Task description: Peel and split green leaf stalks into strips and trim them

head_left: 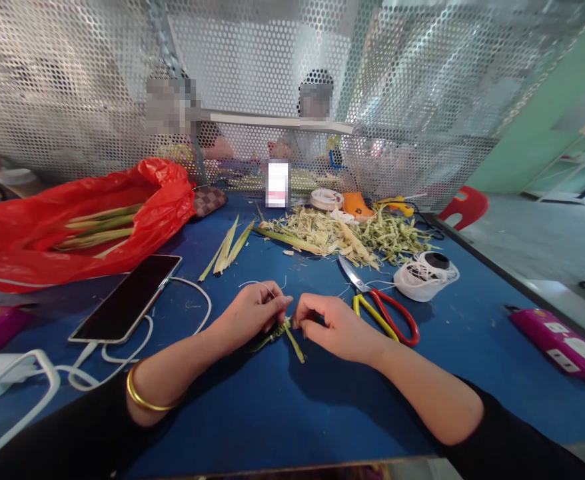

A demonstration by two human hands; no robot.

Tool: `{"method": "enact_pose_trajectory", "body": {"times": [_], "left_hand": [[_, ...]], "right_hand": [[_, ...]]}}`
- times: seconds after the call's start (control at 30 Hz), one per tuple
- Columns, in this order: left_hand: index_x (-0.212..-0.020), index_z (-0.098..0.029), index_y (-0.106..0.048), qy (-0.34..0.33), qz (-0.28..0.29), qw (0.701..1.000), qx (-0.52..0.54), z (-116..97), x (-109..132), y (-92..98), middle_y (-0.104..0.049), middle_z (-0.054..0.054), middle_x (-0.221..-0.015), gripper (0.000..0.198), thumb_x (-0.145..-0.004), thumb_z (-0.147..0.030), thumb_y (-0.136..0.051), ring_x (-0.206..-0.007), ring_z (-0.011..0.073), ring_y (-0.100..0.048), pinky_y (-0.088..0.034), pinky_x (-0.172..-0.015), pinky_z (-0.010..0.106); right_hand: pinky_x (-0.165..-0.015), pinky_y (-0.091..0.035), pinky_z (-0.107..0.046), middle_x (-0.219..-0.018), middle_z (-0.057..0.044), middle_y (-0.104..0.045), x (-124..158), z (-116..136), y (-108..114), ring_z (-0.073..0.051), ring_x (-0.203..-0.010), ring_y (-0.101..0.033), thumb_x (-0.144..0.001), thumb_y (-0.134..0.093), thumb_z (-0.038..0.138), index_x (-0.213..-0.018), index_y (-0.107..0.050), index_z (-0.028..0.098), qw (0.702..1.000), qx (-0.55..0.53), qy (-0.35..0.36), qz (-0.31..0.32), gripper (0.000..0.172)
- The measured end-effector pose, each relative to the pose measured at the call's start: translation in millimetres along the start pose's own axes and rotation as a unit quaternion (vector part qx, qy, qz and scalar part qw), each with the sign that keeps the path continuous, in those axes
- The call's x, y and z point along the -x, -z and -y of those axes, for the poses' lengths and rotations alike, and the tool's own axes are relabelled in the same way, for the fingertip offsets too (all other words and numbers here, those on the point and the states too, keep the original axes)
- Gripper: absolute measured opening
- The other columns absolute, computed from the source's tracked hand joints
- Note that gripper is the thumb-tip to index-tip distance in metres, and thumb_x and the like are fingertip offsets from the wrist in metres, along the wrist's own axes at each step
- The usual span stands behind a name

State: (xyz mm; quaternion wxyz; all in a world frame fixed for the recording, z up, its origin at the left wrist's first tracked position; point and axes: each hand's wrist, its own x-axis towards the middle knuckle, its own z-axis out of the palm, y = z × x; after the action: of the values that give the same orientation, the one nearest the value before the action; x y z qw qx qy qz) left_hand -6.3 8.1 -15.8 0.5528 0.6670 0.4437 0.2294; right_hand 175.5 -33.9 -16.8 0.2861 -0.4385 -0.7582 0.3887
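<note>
My left hand [253, 312] and my right hand [328, 324] meet low over the blue table [272, 413]. Both are pinched closed on a small folded green-yellow leaf strip [285, 333], whose end sticks out below the fingers. A thin white thread [258, 285] curls just beyond my left hand. Scissors [380, 303] with red and yellow handles lie right of my right hand. A spool of white thread [425, 275] sits further right.
A heap of leaf trimmings [342, 237] lies at the back. Loose leaf strips [227, 250], a phone [127, 297] on a white cable and a red bag [72, 227] of leaves lie left. A pink case [557, 341] rests right. Two people sit behind the mesh screen [422, 100].
</note>
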Motion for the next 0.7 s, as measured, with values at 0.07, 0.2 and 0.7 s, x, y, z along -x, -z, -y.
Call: {"method": "enact_pose_trajectory", "body": {"times": [0.07, 0.2, 0.7], "left_hand": [[-0.069, -0.017, -0.052, 0.042, 0.007, 0.998, 0.048, -1.0, 1.0, -1.0, -0.054, -0.004, -0.054, 0.025, -0.079, -0.040, -0.057, -0.040, 0.0054, -0.038, -0.027, -0.039, 0.018], [-0.072, -0.014, -0.059, 0.078, 0.017, 0.991, 0.106, -2.5, 3.2, -1.9, -0.059, -0.001, -0.060, 0.021, -0.073, -0.034, -0.065, -0.046, 0.0066, -0.048, -0.039, -0.044, 0.019], [-0.072, -0.016, -0.060, 0.006, 0.069, 0.996, 0.048, 3.3, 3.0, -4.4, -0.057, -0.004, -0.057, 0.013, -0.073, -0.028, -0.064, -0.050, 0.0081, -0.050, -0.039, -0.049, 0.021]], "right_hand": [[-0.058, -0.037, -0.023, -0.075, 0.002, -0.052, -1.0, 0.6, 0.4, -0.009, -0.063, -0.046, -0.075, -0.046, 0.005, -0.071, -0.052, 0.018, 0.999, -0.050, 0.000, -0.019, 0.015], [-0.061, -0.038, -0.024, -0.080, 0.001, -0.050, -1.2, 3.0, 2.1, -0.009, -0.065, -0.046, -0.075, -0.050, 0.007, -0.067, -0.054, 0.017, 0.995, -0.091, 0.001, -0.052, 0.013], [-0.058, -0.047, -0.024, -0.089, -0.001, -0.066, -5.3, -5.1, -1.8, -0.009, -0.059, -0.061, -0.075, -0.052, 0.007, -0.093, -0.057, 0.019, 0.986, -0.140, -0.079, -0.043, 0.022]]}}
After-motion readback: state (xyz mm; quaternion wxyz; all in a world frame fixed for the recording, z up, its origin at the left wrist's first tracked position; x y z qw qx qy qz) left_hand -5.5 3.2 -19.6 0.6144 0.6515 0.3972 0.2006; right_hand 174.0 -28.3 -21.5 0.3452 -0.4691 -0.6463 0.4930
